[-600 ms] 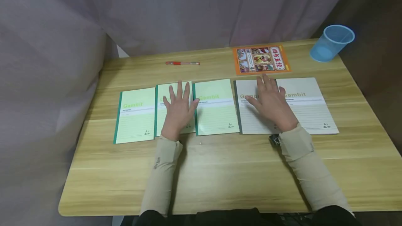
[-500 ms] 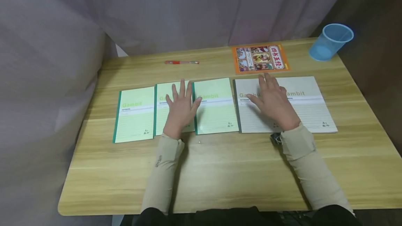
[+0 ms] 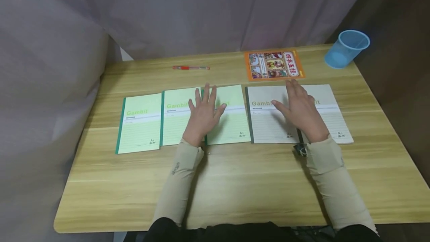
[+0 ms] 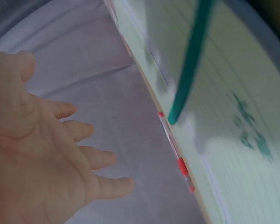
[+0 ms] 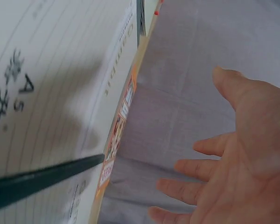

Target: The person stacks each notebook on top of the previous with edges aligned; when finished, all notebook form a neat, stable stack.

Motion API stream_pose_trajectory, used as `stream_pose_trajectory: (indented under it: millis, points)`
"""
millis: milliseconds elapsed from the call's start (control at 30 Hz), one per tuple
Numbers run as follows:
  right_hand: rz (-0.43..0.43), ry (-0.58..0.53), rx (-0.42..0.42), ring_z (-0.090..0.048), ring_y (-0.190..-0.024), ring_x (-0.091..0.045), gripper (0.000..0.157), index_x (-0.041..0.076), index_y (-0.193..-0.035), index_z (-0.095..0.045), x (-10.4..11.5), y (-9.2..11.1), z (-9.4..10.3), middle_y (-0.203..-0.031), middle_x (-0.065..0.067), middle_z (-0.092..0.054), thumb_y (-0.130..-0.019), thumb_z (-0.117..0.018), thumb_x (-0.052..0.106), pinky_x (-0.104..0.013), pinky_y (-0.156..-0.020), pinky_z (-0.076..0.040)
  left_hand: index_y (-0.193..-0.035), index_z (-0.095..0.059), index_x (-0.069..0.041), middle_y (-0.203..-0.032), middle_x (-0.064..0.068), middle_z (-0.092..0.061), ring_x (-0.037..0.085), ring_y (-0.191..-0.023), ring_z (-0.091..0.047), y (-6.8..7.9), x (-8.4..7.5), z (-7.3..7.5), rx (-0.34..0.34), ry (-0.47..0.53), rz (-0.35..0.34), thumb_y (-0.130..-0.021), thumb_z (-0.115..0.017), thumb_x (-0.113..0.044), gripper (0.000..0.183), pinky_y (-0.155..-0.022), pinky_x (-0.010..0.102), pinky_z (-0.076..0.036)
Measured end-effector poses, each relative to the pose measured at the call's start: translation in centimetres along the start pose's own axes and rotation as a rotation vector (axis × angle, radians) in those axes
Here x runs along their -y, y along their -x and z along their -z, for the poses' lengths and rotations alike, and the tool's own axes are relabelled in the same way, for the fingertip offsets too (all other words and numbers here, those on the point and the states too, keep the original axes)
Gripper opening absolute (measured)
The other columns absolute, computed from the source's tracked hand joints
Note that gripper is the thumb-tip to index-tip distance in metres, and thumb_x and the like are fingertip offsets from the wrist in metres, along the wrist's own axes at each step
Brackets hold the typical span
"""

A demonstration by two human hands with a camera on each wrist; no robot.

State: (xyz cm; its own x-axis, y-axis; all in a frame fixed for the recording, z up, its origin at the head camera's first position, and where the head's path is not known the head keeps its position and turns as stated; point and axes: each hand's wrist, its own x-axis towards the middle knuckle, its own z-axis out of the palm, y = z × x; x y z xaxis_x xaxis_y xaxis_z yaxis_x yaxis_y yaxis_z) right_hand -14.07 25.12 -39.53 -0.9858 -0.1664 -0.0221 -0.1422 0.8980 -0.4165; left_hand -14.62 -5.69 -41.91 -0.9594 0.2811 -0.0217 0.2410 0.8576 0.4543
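Observation:
My left hand (image 3: pixel 202 120), fingers spread, hovers over the seam between the middle green notebook (image 3: pixel 178 122) and the right green notebook (image 3: pixel 231 122). Its bare palm (image 4: pixel 42 154) shows in the left wrist view, apart from the covers. Another green notebook (image 3: pixel 139 124) lies at the left end of the row. My right hand (image 3: pixel 304 113) is held above two grey notebooks, the left grey notebook (image 3: pixel 265 122) and the right grey notebook (image 3: pixel 330 113). In the right wrist view that palm (image 5: pixel 252 168) holds nothing. Both hands hide parts of the covers.
Behind the row lie a red pen (image 3: pixel 190 68) and an orange illustrated booklet (image 3: pixel 274 65). A blue plastic cup (image 3: pixel 346 49) stands at the far right corner of the wooden table (image 3: pixel 242 186). Grey curtain (image 3: pixel 174 14) hangs along the back and left.
Both hands have shifted to the right over the notebooks, the left from the middle green notebook toward the right green one. The camera view has moved slightly. The notebooks lie as before.

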Motion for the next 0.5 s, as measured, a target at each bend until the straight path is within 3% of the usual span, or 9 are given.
stream_pose_trajectory:
  millis: [500]
  points:
    - [-0.059,-0.049,-0.074,-0.024,-0.135,-0.064,0.085,-0.008,-0.157,-0.013,-2.0,0.5,1.9,-0.159,-0.036,-0.014,-0.103,-0.053,0.044,-0.081,-0.100,-0.019,-0.163,-0.007,-0.010,-0.169,0.011,-0.002,0.047,-0.151,-0.002,-1.5,-3.6,-1.3,0.041,0.066,-0.058,-0.106,-0.040,-0.052,0.079,-0.115,0.068,-0.013]
